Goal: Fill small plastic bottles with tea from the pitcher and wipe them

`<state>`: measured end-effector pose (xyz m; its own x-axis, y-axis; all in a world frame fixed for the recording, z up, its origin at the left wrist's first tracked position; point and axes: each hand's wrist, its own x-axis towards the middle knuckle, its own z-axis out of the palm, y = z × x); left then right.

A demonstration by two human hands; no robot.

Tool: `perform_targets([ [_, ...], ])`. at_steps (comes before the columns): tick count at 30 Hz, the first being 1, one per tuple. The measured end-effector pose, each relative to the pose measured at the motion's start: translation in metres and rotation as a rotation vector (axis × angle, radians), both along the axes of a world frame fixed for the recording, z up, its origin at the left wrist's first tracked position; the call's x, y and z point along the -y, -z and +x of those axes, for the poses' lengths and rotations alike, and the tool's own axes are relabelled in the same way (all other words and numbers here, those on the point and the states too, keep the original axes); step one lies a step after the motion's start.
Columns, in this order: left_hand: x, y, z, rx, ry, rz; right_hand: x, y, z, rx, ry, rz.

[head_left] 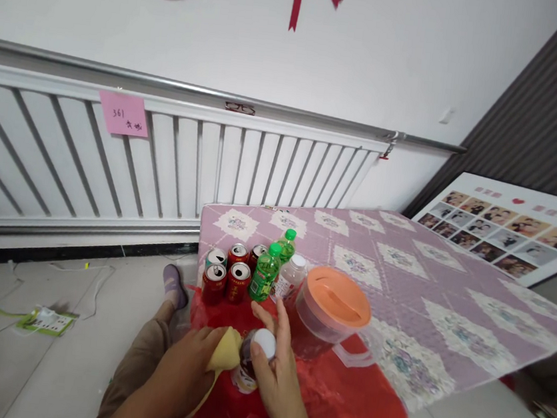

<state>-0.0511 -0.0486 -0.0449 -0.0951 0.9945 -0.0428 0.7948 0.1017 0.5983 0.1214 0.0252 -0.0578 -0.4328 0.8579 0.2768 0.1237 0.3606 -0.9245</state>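
My left hand (190, 363) is closed on a yellow cloth (226, 351), which touches the side of a small bottle. That bottle (245, 374) has a white cap and a pale label, and stands tilted over the red plastic sheet (356, 409). Around its cap and far side curls my right hand (277, 363), thumb against the cap. Just beyond are a green-capped bottle (265, 274), a second green bottle (287, 245) and a clear white-capped bottle (291, 277). Several opened drink cans (238, 283) stand together to their left.
A clear pitcher with an orange lid (339, 296) stands right of my hands. The patterned tablecloth (355, 244) stretches back to a white radiator (244, 158). A photo board (502, 228) leans at the right. Cables and a power strip (47, 321) lie on the left floor.
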Motion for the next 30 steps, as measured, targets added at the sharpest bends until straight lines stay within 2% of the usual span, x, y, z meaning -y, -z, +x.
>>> perform_targets([
  [6, -0.011, -0.017, 0.008, 0.202, 0.005, 0.222, 0.0, -0.003, 0.002, 0.003, -0.029, -0.001],
  [9, -0.016, -0.016, 0.009, 0.249, 0.032, 0.192, -0.001, -0.004, 0.004, 0.01, -0.052, -0.015],
  [13, -0.013, -0.004, 0.005, 0.206, 0.025, 0.088, 0.0, -0.006, 0.006, 0.03, -0.043, -0.027],
  [17, -0.005, 0.004, 0.001, 0.159, 0.01, 0.028, 0.004, 0.002, 0.003, 0.028, 0.055, -0.084],
  [23, -0.003, -0.001, 0.0, 0.236, -0.053, 0.097, 0.01, 0.025, -0.006, -0.011, 0.322, -0.147],
  [27, -0.01, -0.008, 0.002, 0.278, -0.093, 0.231, 0.012, 0.031, -0.01, -0.032, 0.373, -0.13],
  [30, -0.016, -0.011, 0.005, 0.288, -0.053, 0.247, 0.013, 0.032, -0.01, -0.048, 0.361, -0.117],
])
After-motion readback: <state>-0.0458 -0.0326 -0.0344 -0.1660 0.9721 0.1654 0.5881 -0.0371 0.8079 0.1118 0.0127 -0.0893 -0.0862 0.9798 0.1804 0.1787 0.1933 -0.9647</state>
